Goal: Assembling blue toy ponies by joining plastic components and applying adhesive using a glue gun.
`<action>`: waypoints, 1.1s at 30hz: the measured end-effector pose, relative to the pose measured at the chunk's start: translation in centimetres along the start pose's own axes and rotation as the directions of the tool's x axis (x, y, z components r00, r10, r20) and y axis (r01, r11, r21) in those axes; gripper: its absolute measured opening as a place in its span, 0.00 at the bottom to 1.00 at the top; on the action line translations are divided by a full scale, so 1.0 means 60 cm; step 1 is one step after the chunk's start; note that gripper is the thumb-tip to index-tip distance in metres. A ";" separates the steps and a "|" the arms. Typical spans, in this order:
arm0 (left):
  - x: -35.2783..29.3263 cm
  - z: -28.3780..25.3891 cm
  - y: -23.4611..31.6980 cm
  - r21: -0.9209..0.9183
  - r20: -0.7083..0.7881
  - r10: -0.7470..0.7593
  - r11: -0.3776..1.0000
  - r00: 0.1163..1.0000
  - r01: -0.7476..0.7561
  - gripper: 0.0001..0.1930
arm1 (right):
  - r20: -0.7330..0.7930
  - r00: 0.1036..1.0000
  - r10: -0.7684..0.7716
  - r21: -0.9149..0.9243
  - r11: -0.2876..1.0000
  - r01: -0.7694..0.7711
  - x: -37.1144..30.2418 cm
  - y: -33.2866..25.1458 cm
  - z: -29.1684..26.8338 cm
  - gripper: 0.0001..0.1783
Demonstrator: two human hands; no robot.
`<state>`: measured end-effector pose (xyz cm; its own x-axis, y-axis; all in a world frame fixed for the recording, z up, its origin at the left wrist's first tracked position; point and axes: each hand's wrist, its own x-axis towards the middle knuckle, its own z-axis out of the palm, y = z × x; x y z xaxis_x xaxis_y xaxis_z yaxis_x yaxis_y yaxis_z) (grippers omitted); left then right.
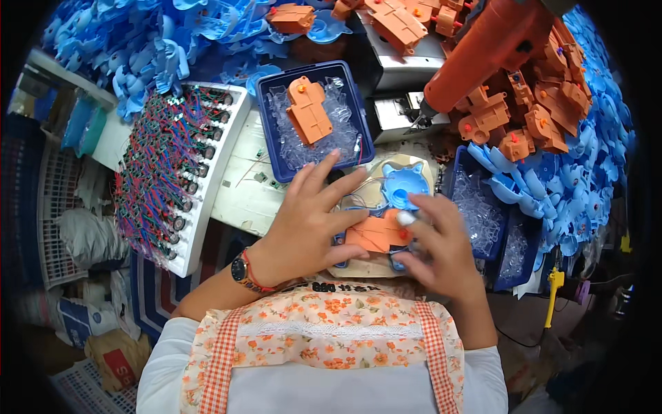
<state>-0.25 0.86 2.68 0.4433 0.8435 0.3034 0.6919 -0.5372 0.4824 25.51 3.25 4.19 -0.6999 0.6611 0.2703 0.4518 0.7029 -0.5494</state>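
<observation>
In front of me, an orange plastic housing (372, 235) with a red knob at its right end lies across a light blue animal-shaped shell (403, 185). My left hand (307, 224) grips the housing's left end between thumb and forefinger, its other fingers stretched toward the blue bin. At the knob end, my right hand (441, 241) has its thumb and fingers closed about the housing; a white cover sits on one fingertip. Slight blur softens the right hand. Thin wires (365, 195) run beside the shell's rounded part. Much of the shell is hidden under the housing.
A dark blue bin (263, 131) holds clear plastic pieces and another orange housing (308, 110). Left stands a white tray (231, 138) of wired round parts. An orange power screwdriver (483, 55) hangs above. Blue shells (572, 193) and orange housings (552, 117) pile up right.
</observation>
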 end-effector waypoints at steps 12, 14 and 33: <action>0.011 -0.002 0.004 0.000 0.097 -0.028 1.000 0.995 0.028 0.27 | -0.126 0.972 0.200 -0.166 0.961 -0.219 -0.019 0.007 0.003 0.19; 0.006 0.002 0.007 0.005 0.084 -0.015 1.000 0.996 0.015 0.26 | -0.151 0.968 0.202 -0.147 0.963 -0.224 -0.027 0.005 0.014 0.19; -0.072 0.001 -0.018 -0.085 -0.222 -0.217 0.976 0.951 0.202 0.07 | -0.030 0.975 -0.219 -0.091 0.972 0.216 0.117 -0.043 0.059 0.22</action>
<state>-2.85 -2.20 0.81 0.1451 0.9191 0.3663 0.7165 -0.3530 0.6017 17.47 5.16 4.70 -0.7653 0.4983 0.4074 0.3385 0.8499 -0.4038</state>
